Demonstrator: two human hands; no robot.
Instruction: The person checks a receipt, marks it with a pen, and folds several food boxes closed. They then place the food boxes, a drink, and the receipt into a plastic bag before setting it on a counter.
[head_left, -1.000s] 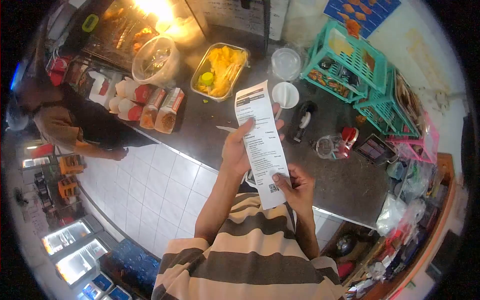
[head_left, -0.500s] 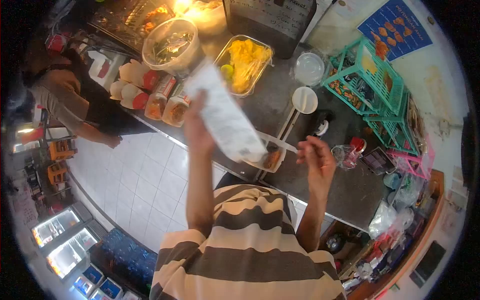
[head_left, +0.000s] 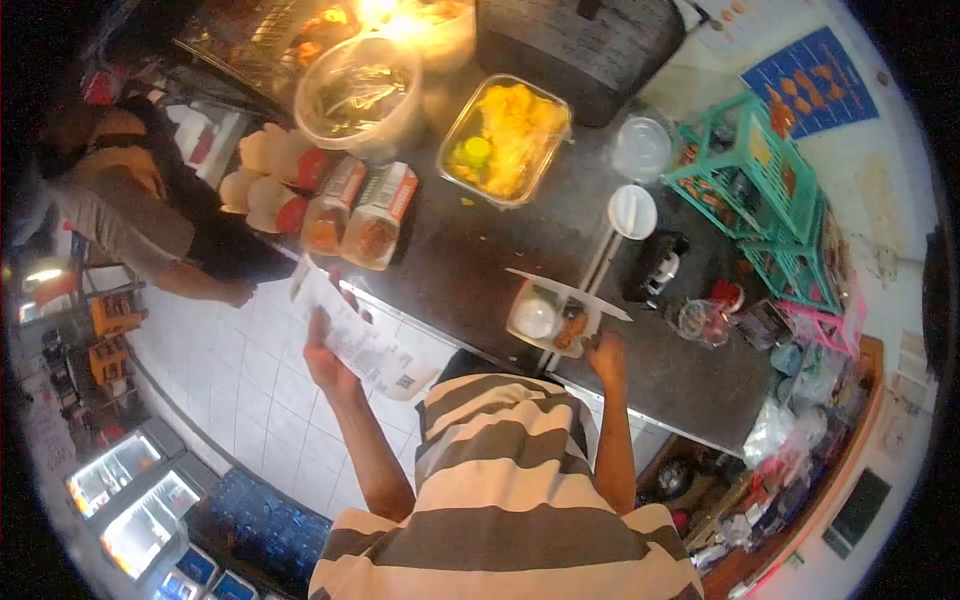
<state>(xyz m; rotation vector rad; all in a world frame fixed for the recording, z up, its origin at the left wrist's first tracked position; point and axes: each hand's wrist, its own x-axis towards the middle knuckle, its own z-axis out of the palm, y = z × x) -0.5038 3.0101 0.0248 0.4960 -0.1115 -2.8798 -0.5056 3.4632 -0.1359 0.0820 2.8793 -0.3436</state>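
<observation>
A long white printed paper is held in my left hand, off the counter's front edge on the left. My right hand has its fingers closed at the right side of an open paper food box. Inside that box are a round white item, which looks like rice, and a brown piece of food. Two filled boxes with printed sleeves stand beyond the paper, on the dark counter.
A tray of yellow food, a clear tub and a white round container are farther back. Green baskets stand at right. Another person is at the left.
My left hand has moved left and toward me with the paper, uncovering the food box. My right hand has lowered to the box's side, and its fingers have closed.
</observation>
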